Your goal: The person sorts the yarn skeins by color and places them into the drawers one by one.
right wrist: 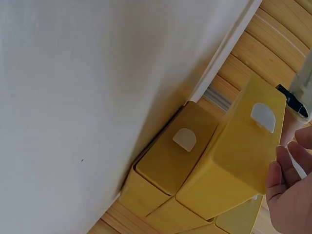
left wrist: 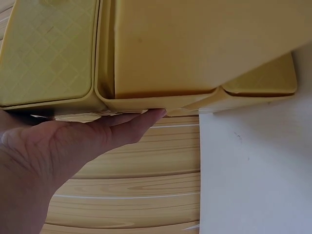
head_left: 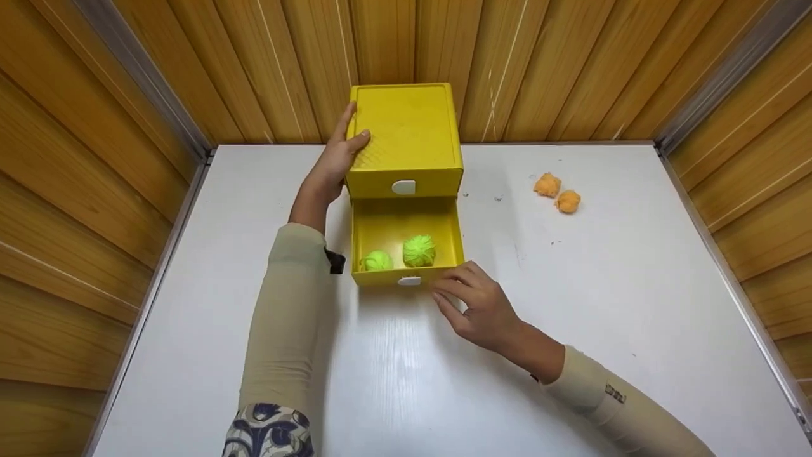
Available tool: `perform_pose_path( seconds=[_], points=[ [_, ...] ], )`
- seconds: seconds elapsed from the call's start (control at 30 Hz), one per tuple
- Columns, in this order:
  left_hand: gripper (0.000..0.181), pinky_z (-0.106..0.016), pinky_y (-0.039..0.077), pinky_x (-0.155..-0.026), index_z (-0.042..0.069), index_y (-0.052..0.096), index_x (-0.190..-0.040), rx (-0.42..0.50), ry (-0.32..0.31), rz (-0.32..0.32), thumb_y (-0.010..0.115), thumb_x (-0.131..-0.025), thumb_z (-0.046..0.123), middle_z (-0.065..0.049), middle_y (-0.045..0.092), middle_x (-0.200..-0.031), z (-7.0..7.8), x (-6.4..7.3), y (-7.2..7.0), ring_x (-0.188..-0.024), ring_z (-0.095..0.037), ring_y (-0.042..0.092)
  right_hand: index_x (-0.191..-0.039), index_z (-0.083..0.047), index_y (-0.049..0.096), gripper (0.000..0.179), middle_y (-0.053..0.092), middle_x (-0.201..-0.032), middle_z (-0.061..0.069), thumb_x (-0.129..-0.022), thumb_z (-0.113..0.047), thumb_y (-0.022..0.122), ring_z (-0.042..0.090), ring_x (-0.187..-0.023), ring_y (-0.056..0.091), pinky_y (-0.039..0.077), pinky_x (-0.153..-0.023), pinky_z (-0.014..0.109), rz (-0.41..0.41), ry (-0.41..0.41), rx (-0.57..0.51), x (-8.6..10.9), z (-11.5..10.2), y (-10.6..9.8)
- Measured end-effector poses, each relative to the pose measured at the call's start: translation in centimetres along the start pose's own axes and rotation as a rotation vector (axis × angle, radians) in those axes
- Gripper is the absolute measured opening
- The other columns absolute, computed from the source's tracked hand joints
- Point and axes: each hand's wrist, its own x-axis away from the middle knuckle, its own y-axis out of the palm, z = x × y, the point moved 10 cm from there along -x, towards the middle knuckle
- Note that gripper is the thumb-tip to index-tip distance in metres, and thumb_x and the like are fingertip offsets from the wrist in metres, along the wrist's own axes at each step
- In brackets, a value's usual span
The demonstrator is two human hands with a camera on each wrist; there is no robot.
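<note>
A yellow drawer box [head_left: 406, 127] stands at the back of the table, with one lower drawer [head_left: 406, 219] pulled out. Inside that drawer lie two fuzzy bright green balls, one on the left [head_left: 379, 261] and a ridged one [head_left: 419, 251] nearer the middle. My left hand [head_left: 336, 162] steadies the box's left side, thumb over the top edge; its fingers [left wrist: 131, 127] stretch flat along the side wall. My right hand [head_left: 479, 304] is at the drawer's front right corner, fingers loosely bent and fingertips right by the front panel [right wrist: 248, 146]. Nothing shows between its fingers and thumb.
Two fuzzy orange balls, a farther one [head_left: 547, 185] and a nearer one [head_left: 568, 202], lie on the white table [head_left: 602, 285] right of the box. Wood-patterned walls [head_left: 539, 63] enclose the back and sides. Another closed drawer [right wrist: 180, 146] sits below the pulled-out one.
</note>
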Motion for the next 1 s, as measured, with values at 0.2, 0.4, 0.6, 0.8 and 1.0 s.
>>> perform_pose_path(
  seconds=[0.2,0.4,0.6,0.8,1.0],
  points=[
    [0.07,-0.052,0.021,-0.135,0.063,0.005,-0.164,0.0,-0.012,0.003,0.048,-0.113,0.042,0.011,-0.006,-0.182,0.0,0.0,-0.2,-0.169,-0.023,0.011,-0.108,-0.008,0.083,0.019,0.083,-0.101,0.003,-0.09,-0.009,0.085,0.017,-0.089,0.077,0.064,-0.075,0.03,-0.018,0.04,0.033,-0.3,0.0,1.1],
    [0.07,-0.051,0.021,-0.135,0.062,0.006,-0.165,0.008,-0.009,0.006,0.048,-0.113,0.041,0.01,-0.005,-0.183,0.0,0.0,-0.2,-0.169,-0.023,0.011,-0.11,-0.005,0.081,0.025,0.082,-0.087,0.003,-0.087,-0.01,0.088,0.011,-0.065,0.071,0.056,-0.057,0.021,-0.05,0.082,0.056,-0.6,0.2,2.2],
    [0.071,-0.049,0.022,-0.135,0.06,0.006,-0.166,0.023,-0.002,0.003,0.048,-0.113,0.039,0.01,-0.004,-0.183,0.1,-0.1,-0.1,-0.168,-0.022,0.014,-0.112,-0.006,0.081,0.022,0.081,-0.082,0.0,-0.091,-0.013,0.085,0.007,-0.063,0.07,0.054,-0.056,0.019,-0.084,0.121,0.04,-0.9,0.5,3.0],
    [0.071,-0.047,0.024,-0.135,0.059,0.006,-0.166,0.026,-0.005,-0.002,0.048,-0.113,0.039,0.01,-0.004,-0.182,0.0,-0.1,-0.1,-0.168,-0.021,0.013,-0.105,-0.008,0.081,0.013,0.082,-0.084,0.001,-0.093,-0.012,0.084,0.007,-0.064,0.072,0.057,-0.058,0.02,-0.065,0.1,0.032,-1.4,0.2,3.6],
    [0.071,-0.047,0.026,-0.134,0.059,0.006,-0.166,0.029,-0.007,-0.001,0.049,-0.113,0.039,0.01,-0.004,-0.182,0.0,-0.1,-0.1,-0.168,-0.021,0.015,-0.095,-0.011,0.082,0.009,0.082,-0.085,0.002,-0.089,-0.005,0.085,0.009,-0.065,0.073,0.061,-0.061,0.024,-0.028,0.116,0.049,-1.7,0.4,3.7]
  ],
)
